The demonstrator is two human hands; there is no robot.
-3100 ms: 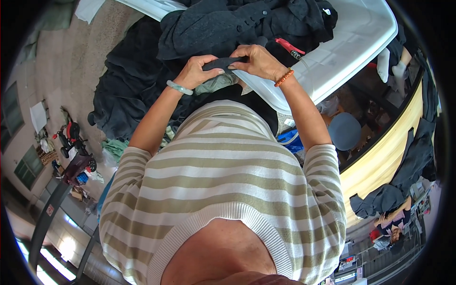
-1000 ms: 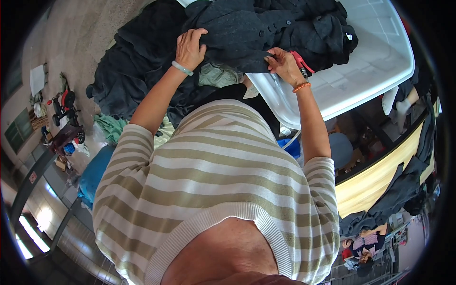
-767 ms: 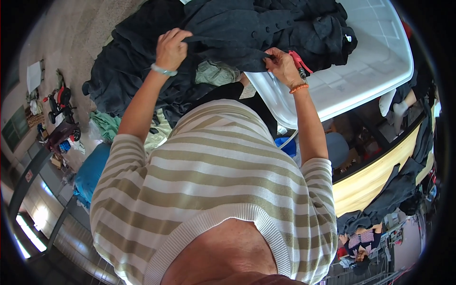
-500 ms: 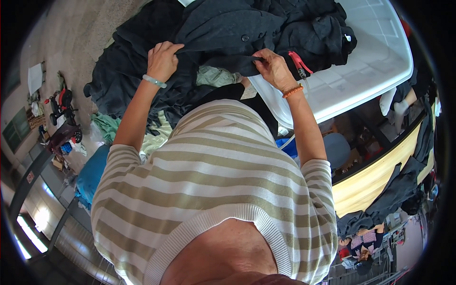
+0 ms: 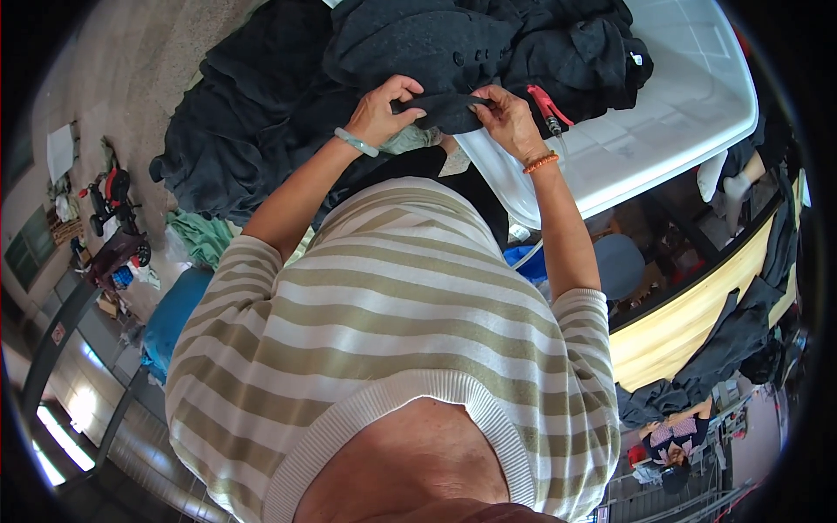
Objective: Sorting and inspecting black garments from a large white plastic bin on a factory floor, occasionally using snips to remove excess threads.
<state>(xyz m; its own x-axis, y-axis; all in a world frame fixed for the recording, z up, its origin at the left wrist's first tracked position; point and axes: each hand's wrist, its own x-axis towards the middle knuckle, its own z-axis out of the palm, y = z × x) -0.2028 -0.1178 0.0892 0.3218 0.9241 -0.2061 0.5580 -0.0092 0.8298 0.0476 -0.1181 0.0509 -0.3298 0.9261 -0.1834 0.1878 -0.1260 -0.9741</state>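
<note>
A black buttoned jacket is spread in front of me, partly over a white plastic tub. My right hand, with an orange beaded bracelet, pinches a narrow edge of the cloth between thumb and fingers. Close by on its left, my left hand, wearing a pale bangle, has its thumb on the same strip. Its forefinger curls above the thumb, with dark cloth between them. The other fingertips are hidden. Just right of my right hand, a red-handled tool with a metal end lies by the dark cloth; its exact kind is unclear.
The white tub stands front right. More black cloth heaps to the left, above a green cloth bundle. A wooden board with dark clothes lies at right. Another person is at lower right. A scooter stands far left.
My left hand has moved right along the jacket, close to my right hand. The strip between them is shorter. My right hand has barely shifted and keeps its pinch.
</note>
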